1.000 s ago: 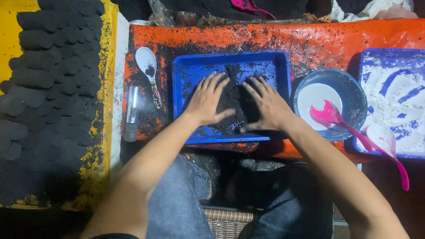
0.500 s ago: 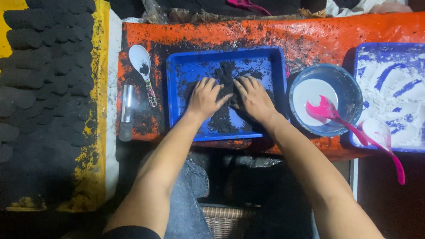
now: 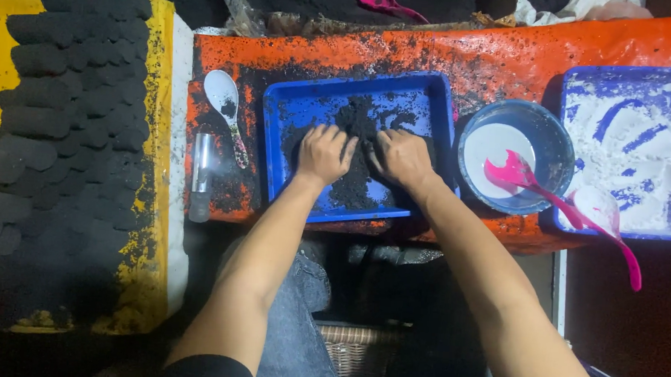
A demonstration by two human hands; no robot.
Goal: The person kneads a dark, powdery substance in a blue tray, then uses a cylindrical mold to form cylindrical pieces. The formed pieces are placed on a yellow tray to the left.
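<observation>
A blue tray (image 3: 294, 104) lies on an orange, soot-stained surface and holds a heap of black powder (image 3: 356, 148). My left hand (image 3: 323, 154) and my right hand (image 3: 402, 158) rest side by side in that powder, fingers curled down into it and gathering it toward the middle. The fingertips are partly buried in the dark material.
Several black pressed briquettes (image 3: 67, 116) cover a yellow board at the left. A white spoon (image 3: 226, 104) and a small clear tube (image 3: 201, 176) lie left of the tray. At right stand a blue bowl (image 3: 549, 137) of white liquid with a pink scoop (image 3: 524, 182), and a blue tray of white powder (image 3: 631, 149).
Both hands went from flat with spread fingers to curled, drawn-in fingers pressed into the black powder. The view shifted slightly.
</observation>
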